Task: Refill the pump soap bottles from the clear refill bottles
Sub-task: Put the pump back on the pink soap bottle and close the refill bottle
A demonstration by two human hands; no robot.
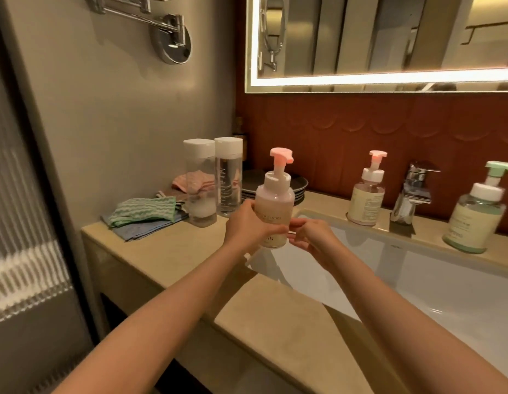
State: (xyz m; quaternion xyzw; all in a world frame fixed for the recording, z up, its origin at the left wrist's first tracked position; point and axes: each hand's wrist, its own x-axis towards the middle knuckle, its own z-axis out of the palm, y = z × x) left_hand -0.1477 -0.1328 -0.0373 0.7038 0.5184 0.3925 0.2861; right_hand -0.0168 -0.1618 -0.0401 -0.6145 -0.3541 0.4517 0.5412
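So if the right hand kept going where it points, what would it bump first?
The pink pump bottle held by the left hand. The right hand points at its lower side, and its fingertips seem to touch it, though depth is unclear.

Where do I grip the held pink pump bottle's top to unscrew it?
Probably the wide white collar under the pink nozzle, right hand from above: it is round, the pink pump bottle stands upright, and the left hand grips its body.

Both my forearms reach forward, hands meeting. My left hand (248, 223) wraps the pump bottle (274, 203) from its left side; my right hand (314, 238) curls its fingers against its lower right.
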